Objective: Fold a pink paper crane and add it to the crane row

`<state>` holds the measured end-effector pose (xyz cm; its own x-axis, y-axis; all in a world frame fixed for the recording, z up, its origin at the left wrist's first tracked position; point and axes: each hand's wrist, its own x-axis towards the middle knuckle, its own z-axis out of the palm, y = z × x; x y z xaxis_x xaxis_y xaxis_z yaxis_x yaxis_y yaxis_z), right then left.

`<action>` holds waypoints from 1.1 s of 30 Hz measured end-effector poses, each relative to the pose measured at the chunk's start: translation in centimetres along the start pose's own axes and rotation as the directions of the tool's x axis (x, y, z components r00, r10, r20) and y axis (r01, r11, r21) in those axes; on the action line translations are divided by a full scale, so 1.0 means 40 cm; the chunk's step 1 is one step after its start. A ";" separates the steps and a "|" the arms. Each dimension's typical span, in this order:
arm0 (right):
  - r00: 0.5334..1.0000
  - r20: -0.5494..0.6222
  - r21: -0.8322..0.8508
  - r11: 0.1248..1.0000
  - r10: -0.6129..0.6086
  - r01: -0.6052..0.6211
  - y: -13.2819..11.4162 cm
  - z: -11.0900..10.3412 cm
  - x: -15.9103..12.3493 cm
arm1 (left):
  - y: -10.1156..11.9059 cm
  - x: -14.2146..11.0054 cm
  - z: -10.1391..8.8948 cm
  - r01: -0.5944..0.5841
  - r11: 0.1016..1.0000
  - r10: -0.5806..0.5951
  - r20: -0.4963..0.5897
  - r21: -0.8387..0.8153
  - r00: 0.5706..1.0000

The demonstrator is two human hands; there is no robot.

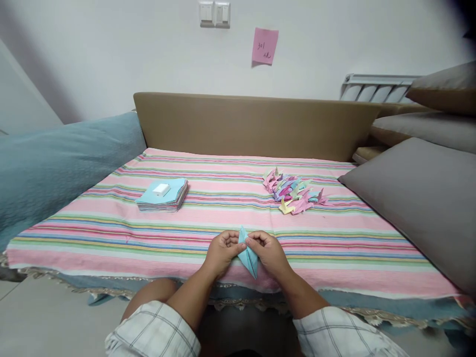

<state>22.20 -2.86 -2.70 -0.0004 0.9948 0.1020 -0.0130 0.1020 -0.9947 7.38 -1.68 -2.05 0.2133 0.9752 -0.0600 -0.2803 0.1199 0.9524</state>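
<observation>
A light blue sheet of origami paper [250, 262], folded into a narrow diamond with a slit down its lower half, is held near the front edge of the striped cloth. My left hand [223, 253] pinches its left side, thumb on top. From the right, my right hand [268, 252] pinches it too, and both thumbs almost meet at its middle. Beyond my right hand lies a pile of folded paper cranes [293, 191] in pink, purple, yellow, green and blue. To the left stands a stack of square paper [162, 201] with a small white block [161, 189] on top.
The striped cloth [111, 238] covers the seat. A brown backrest [253, 124] runs along the back. Grey cushions [420, 198] are piled on the right, and a blue-covered armrest [67, 163] is on the left. A pink note [265, 46] hangs on the wall near light switches [214, 14].
</observation>
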 end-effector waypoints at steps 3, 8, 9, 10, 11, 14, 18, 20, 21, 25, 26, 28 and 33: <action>1.000 0.000 0.045 0.999 0.024 -0.024 -0.001 0.001 0.001 | 0.002 -0.001 0.004 0.011 1.000 -0.011 0.022 -0.015 1.000; 0.999 0.033 -0.010 1.000 -0.008 0.008 -0.006 0.004 -0.004 | 0.011 -0.001 0.008 0.050 0.998 -0.050 0.027 -0.025 0.998; 0.999 0.037 -0.017 1.000 -0.016 0.017 -0.006 0.006 -0.005 | 0.012 -0.001 0.009 0.054 0.998 -0.054 0.013 -0.029 0.998; 0.999 0.039 -0.020 1.000 -0.022 0.022 -0.007 0.009 -0.006 | 0.013 0.000 0.009 0.056 0.998 -0.057 -0.004 -0.032 0.998; 0.999 0.038 -0.020 0.999 -0.025 0.026 -0.008 0.011 -0.006 | 0.013 0.000 0.010 0.055 0.998 -0.056 -0.022 -0.031 0.998; 0.999 0.030 -0.021 0.999 -0.023 0.024 -0.011 0.018 -0.007 | 0.014 0.000 0.011 0.043 0.999 -0.044 -0.074 -0.017 0.996; 1.000 0.024 -0.027 1.000 -0.008 0.009 -0.016 0.022 -0.008 | 0.013 -0.002 0.012 0.026 0.999 -0.028 -0.092 -0.018 0.995; 1.000 0.026 -0.028 1.000 -0.006 0.007 -0.019 0.022 -0.009 | 0.012 -0.002 0.012 0.023 0.999 -0.026 -0.087 -0.033 0.996; 1.000 0.027 -0.028 1.000 -0.009 0.010 -0.019 0.022 -0.009 | 0.011 -0.002 0.012 0.023 0.999 -0.026 -0.083 -0.040 0.996; 1.000 0.022 -0.025 1.000 -0.018 0.018 -0.018 0.023 -0.010 | 0.012 -0.003 0.013 0.027 0.998 -0.031 -0.081 -0.052 0.996; 1.000 0.019 -0.021 1.000 -0.015 0.016 -0.017 0.024 -0.011 | 0.012 -0.003 0.014 0.028 0.998 -0.032 -0.086 -0.051 0.996; 1.000 0.013 -0.013 1.000 -0.008 0.008 -0.014 0.026 -0.013 | 0.014 -0.004 0.015 0.023 0.998 -0.028 -0.103 -0.050 0.994; 1.000 0.010 -0.042 0.999 -0.002 0.002 -0.006 0.028 -0.017 | 0.010 -0.002 0.014 0.013 0.998 -0.022 -0.141 -0.066 0.990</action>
<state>21.07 -3.56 -2.52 -0.0105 0.9945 0.1038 0.0286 0.1040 -0.9942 7.76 -1.81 -1.50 0.0852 0.9888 -0.1224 -0.3389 0.1443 0.9297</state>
